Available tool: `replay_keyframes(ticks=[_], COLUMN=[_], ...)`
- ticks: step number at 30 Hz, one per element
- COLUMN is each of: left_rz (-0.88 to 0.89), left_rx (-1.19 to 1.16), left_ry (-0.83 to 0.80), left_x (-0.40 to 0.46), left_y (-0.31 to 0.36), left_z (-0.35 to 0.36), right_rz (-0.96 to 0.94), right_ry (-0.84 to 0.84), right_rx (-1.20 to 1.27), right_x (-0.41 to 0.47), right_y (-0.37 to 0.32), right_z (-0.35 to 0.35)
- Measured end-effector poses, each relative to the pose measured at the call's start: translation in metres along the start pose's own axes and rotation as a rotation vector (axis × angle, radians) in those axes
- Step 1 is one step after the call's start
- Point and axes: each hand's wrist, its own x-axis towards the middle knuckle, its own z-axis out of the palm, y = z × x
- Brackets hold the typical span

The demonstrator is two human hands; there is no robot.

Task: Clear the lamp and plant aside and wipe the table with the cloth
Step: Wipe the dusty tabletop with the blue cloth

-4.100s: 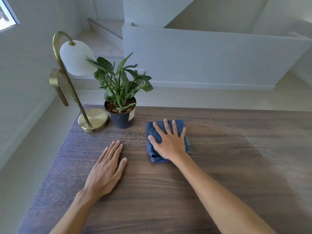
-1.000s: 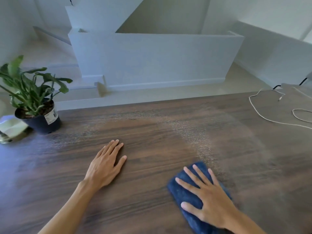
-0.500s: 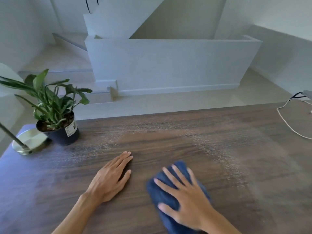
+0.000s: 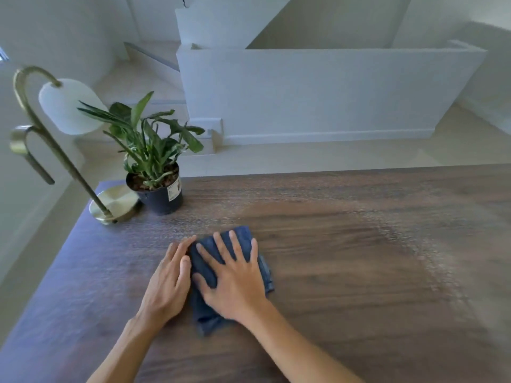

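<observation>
A folded dark blue cloth (image 4: 243,240) lies on the brown wooden table (image 4: 345,272). My right hand (image 4: 235,283) presses flat on it with fingers spread. My left hand (image 4: 170,283) rests flat on the table, its fingers touching the cloth's left edge. At the far left corner stand a brass lamp (image 4: 113,204) with a white shade and a green plant (image 4: 149,145) in a black pot, side by side.
The table's left edge runs close to the lamp base, its far edge just behind the plant. A pale dusty band (image 4: 431,261) crosses the wood on the right. Beyond the table are a white half-wall (image 4: 318,89) and stairs.
My right hand has slid the cloth left across the table until it meets my left hand. The view has swung left, so the lamp shows fully and the white cable is out of sight.
</observation>
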Motion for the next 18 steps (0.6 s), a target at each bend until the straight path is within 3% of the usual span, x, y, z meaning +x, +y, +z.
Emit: replay_keyframes(ticks=[2, 4, 6, 9, 11, 14, 18], left_rz=[-0.06, -0.058, -0.02, 0.016, -0.023, -0.089, -0.044], left_rx=[-0.08, -0.034, 0.056, 0.089, 0.009, -0.091, -0.103], left_ry=[0.057, 0.007, -0.065, -0.087, -0.062, -0.025, -0.028], left_x=[-0.006, -0.017, -0.03, -0.054, -0.076, -0.1, -0.11], left_y=[-0.002, -0.006, -0.008, 0.0, 0.01, 0.015, 0.008], left_z=[-0.008, -0.016, -0.022, -0.024, -0.02, -0.021, -0.031], right_rz=[-0.106, -0.152, -0.034, 0.342, 0.392, 0.202, -0.1], right_ry=[0.011, -0.022, -0.042, -0.107, -0.092, -0.069, -0.015], right_rx=[0.007, -0.063, -0.17, -0.142, -0.095, -0.054, -0.052], right_x=[-0.068, -0.125, -0.14, -0.085, -0.04, -0.035, -0.177], right_y=[0.002, 0.051, 0.114, 0.149, 0.12, 0.03, -0.043], right_z=[0.001, -0.018, -0.044, -0.066, -0.051, -0.017, 0.002])
